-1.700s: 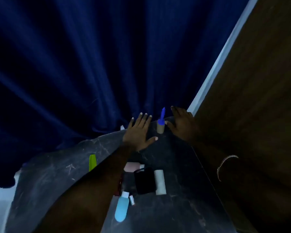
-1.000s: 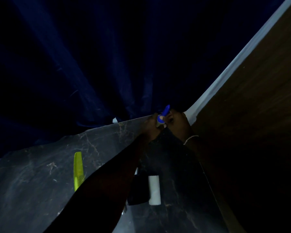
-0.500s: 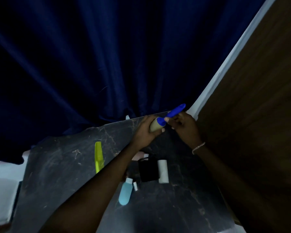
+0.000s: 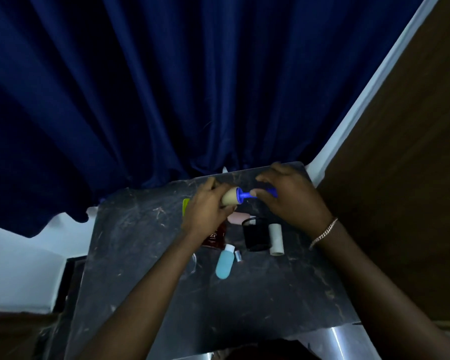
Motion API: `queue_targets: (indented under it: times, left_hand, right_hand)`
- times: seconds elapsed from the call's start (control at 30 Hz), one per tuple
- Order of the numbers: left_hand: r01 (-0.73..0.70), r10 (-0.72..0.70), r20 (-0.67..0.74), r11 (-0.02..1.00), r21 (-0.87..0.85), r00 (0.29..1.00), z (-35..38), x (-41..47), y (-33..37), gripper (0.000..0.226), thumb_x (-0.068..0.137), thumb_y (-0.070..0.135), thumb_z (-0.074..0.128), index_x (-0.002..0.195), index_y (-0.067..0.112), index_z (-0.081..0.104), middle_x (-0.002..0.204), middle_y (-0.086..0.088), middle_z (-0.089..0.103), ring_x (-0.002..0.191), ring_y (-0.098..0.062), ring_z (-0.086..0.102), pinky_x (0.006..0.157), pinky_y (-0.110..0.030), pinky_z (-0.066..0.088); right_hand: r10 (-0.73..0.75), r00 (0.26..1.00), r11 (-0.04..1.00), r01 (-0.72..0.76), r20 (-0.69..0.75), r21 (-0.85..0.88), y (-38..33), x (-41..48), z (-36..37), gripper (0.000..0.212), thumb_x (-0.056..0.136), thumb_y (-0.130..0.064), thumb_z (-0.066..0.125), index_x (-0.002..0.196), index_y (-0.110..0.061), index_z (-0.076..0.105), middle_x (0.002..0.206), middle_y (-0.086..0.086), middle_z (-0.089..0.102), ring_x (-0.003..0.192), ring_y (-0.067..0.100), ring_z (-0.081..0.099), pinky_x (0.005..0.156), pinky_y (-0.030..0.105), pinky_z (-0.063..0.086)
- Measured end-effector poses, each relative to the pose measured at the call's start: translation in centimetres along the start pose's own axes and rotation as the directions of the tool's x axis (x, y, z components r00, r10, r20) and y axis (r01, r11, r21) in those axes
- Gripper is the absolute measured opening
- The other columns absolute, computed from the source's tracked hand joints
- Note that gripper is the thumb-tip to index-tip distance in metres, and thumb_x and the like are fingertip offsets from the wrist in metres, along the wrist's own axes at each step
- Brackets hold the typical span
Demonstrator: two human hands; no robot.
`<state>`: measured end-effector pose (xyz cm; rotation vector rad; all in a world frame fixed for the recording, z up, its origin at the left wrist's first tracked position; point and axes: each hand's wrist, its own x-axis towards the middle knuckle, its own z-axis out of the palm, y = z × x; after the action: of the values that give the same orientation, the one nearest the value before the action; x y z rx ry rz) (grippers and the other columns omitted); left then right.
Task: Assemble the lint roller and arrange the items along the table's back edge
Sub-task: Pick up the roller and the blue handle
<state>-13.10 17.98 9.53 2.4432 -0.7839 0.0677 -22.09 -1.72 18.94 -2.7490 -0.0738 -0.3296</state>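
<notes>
Both hands hold the lint roller above the far part of the dark marble table (image 4: 257,302). My left hand (image 4: 205,209) grips the beige roll (image 4: 230,200). My right hand (image 4: 291,198) is closed around the blue handle (image 4: 247,195), whose far end is hidden in my fingers. The roller lies roughly level, with the roll on the left. On the table below lie a white spare roll (image 4: 276,239), a black mesh cup (image 4: 255,233), a light blue bottle (image 4: 225,261) and a yellow-green comb (image 4: 185,207).
A dark red packet (image 4: 215,237), a pink item (image 4: 238,218) and a small silver cylinder (image 4: 238,255) lie near the cup. A blue curtain (image 4: 166,87) hangs behind the table's back edge. A wooden panel (image 4: 400,165) stands on the right.
The lint roller stood upright on the table's back edge between my open hands. Both hands took hold of it, lifted it and turned it level. The view has tilted and brightened.
</notes>
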Motion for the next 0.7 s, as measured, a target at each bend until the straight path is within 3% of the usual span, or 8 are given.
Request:
queue_targets:
  times: [0.07, 0.17, 0.27, 0.4, 0.57, 0.7]
  left_hand:
    - [-0.014, 0.02, -0.051, 0.995, 0.099, 0.998, -2.3, -1.0, 0.9, 0.051, 0.079, 0.038, 0.078, 0.127, 0.035, 0.06, 0.112, 0.006, 0.049, 0.102, -0.02, 0.057, 0.07, -0.039, 0.055]
    - [-0.047, 0.079, -0.137, 0.974, 0.223, 0.987, -5.8, -2.6, 2.3, 0.056, 0.081, 0.041, 0.075, 0.133, 0.036, 0.056, 0.113, 0.006, 0.048, 0.1, -0.019, 0.055, 0.066, -0.037, 0.052]
    - [-0.049, 0.107, -0.178, 0.951, 0.304, 0.978, -8.9, -4.0, 3.6, 0.059, 0.082, 0.039, 0.074, 0.138, 0.035, 0.055, 0.118, 0.004, 0.051, 0.103, -0.02, 0.054, 0.076, -0.04, 0.052]
    - [-0.022, 0.123, -0.238, 0.921, 0.389, 0.963, -11.8, -5.8, 4.7, 0.064, 0.08, 0.036, 0.077, 0.14, 0.036, 0.055, 0.122, 0.003, 0.054, 0.107, -0.022, 0.055, 0.08, -0.043, 0.052]
    - [-0.002, 0.181, -0.34, 0.885, 0.465, 0.923, -14.1, -7.4, 5.3, 0.059, 0.08, 0.035, 0.078, 0.137, 0.034, 0.061, 0.121, 0.002, 0.06, 0.108, -0.024, 0.059, 0.076, -0.044, 0.053]
    - [0.016, 0.188, -0.372, 0.876, 0.482, 0.909, -15.4, -8.3, 5.0, 0.057, 0.08, 0.036, 0.078, 0.135, 0.036, 0.062, 0.121, 0.004, 0.061, 0.11, -0.023, 0.059, 0.075, -0.043, 0.053]
  right_hand:
    - [-0.031, 0.995, 0.991, 0.043, 0.096, -0.124, -1.7, 0.4, -0.3, 0.042, 0.089, -0.043, 0.065, 0.122, -0.017, 0.064, 0.114, 0.002, 0.06, 0.104, 0.02, 0.059, 0.091, 0.036, 0.049]
    - [-0.06, 0.989, 0.98, 0.084, 0.138, -0.18, -4.2, 0.6, -0.8, 0.047, 0.087, -0.052, 0.063, 0.123, -0.022, 0.062, 0.112, -0.001, 0.06, 0.103, 0.02, 0.06, 0.085, 0.031, 0.045]
    - [-0.049, 0.987, 0.983, 0.075, 0.156, -0.169, -6.5, 0.7, -1.5, 0.045, 0.087, -0.053, 0.063, 0.119, -0.021, 0.063, 0.11, -0.001, 0.061, 0.099, 0.023, 0.063, 0.079, 0.031, 0.045]
    - [-0.088, 0.988, 0.98, 0.11, 0.13, -0.167, -8.8, 0.3, -2.4, 0.041, 0.09, -0.053, 0.058, 0.118, -0.022, 0.061, 0.111, -0.003, 0.06, 0.097, 0.026, 0.065, 0.08, 0.04, 0.053]
    - [-0.187, 0.98, 0.959, 0.197, 0.067, -0.205, -10.9, -0.1, -3.3, 0.042, 0.093, -0.054, 0.053, 0.115, -0.019, 0.059, 0.11, -0.002, 0.059, 0.093, 0.028, 0.066, 0.076, 0.043, 0.054]
    - [-0.235, 0.971, 0.953, 0.238, 0.04, -0.185, -11.8, -0.2, -3.8, 0.046, 0.092, -0.06, 0.048, 0.123, -0.027, 0.059, 0.109, -0.007, 0.061, 0.091, 0.023, 0.067, 0.073, 0.04, 0.053]
